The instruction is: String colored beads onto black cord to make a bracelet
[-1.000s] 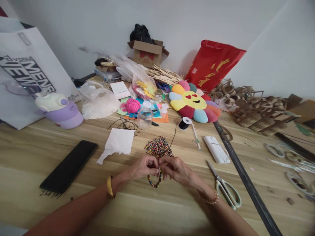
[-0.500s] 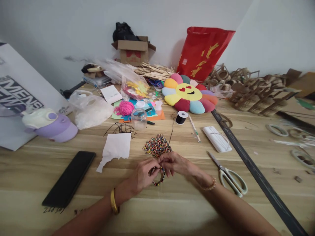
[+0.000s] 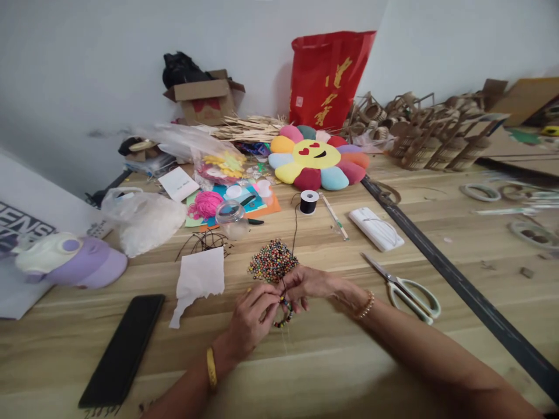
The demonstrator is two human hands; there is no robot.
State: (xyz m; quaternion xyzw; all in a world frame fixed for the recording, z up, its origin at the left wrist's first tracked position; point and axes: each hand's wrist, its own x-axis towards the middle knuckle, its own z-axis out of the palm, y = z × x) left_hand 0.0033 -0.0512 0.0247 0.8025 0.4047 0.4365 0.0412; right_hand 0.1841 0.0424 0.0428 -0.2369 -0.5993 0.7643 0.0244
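Between my two hands hangs a small loop of multicoloured beads, a beaded bracelet [image 3: 286, 319], just above the table. My left hand [image 3: 253, 314], with a gold bangle at its wrist, pinches at the top of the loop. My right hand [image 3: 301, 285] has its fingers closed on the black cord [image 3: 296, 230] at the same spot; the exact grip is partly hidden by the fingers. That cord runs back to a spool of black cord [image 3: 309, 202]. Right behind my hands lies a pile of small mixed-colour beads [image 3: 271, 259].
Scissors [image 3: 406, 291] lie to the right, near a white power bank [image 3: 376, 228]. On the left are a torn paper [image 3: 201, 282], a black phone [image 3: 124, 349] and a purple cap [image 3: 87, 260]. A clear jar [image 3: 232, 220] and a flower cushion [image 3: 318, 157] stand farther back.
The view has turned slightly, so most things on the table sit farther left. My hands stay together at the top of the beaded loop, with only small finger movements.
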